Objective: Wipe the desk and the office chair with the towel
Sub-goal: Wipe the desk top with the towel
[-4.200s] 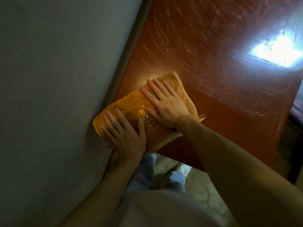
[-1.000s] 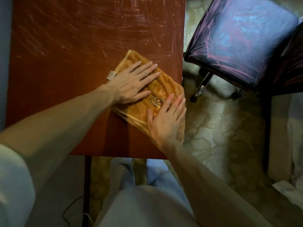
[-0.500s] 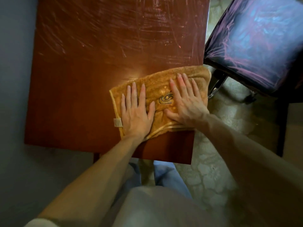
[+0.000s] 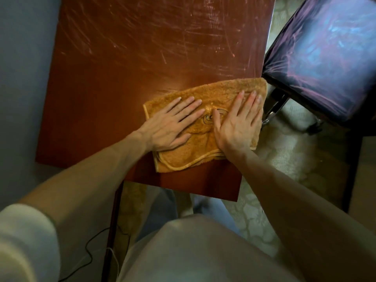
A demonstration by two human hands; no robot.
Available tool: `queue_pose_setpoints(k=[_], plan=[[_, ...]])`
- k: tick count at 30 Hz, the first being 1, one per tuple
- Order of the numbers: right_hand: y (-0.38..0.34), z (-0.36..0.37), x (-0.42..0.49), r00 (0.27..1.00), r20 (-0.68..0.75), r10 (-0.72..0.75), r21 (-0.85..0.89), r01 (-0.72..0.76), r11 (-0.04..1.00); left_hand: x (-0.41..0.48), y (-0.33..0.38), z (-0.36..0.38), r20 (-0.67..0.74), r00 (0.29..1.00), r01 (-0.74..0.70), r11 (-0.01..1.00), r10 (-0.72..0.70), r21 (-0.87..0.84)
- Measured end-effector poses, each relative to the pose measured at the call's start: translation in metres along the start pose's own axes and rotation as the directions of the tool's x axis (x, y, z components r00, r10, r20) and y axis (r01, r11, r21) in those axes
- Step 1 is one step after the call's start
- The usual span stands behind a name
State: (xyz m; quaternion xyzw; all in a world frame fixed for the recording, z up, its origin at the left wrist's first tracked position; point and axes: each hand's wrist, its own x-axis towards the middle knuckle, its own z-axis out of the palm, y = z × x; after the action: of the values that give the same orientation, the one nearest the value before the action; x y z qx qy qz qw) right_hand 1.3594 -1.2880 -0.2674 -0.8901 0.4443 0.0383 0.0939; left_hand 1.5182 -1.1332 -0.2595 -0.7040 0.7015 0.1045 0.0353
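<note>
Because the towel (image 4: pixel 205 127) is folded into a thick pad, I've got both palms flat on it rather than gripping it, so the weight goes straight down into the worktop (image 4: pixel 130 74). Left hand (image 4: pixel 171 127) lies on the towel's left half, fingers spread & angled toward the right; right hand (image 4: pixel 237 127) covers the right half, fingers together-ish, tips near the far right corner. Neither hand pinches anything: both are open & pressed flat, thumbs close to the dark swirl logo in the middle of the cloth.

Towel sits at the near right corner of the worktop, its right edge hanging slightly past the worktop's side, w/ the office chair (image 4: pixel 325 58) just beside it; can't tell if cloth & seat touch. My guess: that overhang catches the edge strip too.

The far part of the worktop shows pale streaks & scratches; whether that's dust or wear I can't tell. Chair seat looks shiny, bluish-purple, its chrome base leg visible below, over the patterned floor (image 4: pixel 284 159).

Judging by this: desk step in hand, chair not yet wiped. A thin cable (image 4: pixel 93 249) runs on the floor near the worktop leg, worth minding w/ my feet.
</note>
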Motion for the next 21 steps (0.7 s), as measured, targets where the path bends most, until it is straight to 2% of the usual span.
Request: queue_pose_setpoints(k=[3,5,11,15,21], plan=[[0.000,0.006,0.004,0.996,-0.070,-0.051,-0.049,0.048,0.998,-0.006,0.000,0.008,-0.059,0.996,0.062,0.996,-0.065,-0.062],[-0.001,0.008,0.012,0.995,-0.068,-0.078,-0.072,0.073,0.995,-0.009,-0.001,0.008,-0.085,0.993,0.079,0.993,-0.086,-0.087],[-0.016,0.015,0.032,0.972,-0.093,-0.217,-0.103,0.207,0.973,-0.023,-0.004,0.014,-0.083,0.972,0.205,0.965,-0.221,-0.165],[-0.061,0.019,0.044,0.941,-0.056,-0.333,-0.131,0.324,0.937,-0.056,-0.018,0.023,-0.103,0.933,0.321,0.925,-0.346,-0.204],[-0.164,0.026,0.038,0.868,-0.004,-0.496,-0.118,0.492,0.862,-0.138,-0.065,0.041,-0.118,0.869,0.458,0.872,-0.480,-0.173]])
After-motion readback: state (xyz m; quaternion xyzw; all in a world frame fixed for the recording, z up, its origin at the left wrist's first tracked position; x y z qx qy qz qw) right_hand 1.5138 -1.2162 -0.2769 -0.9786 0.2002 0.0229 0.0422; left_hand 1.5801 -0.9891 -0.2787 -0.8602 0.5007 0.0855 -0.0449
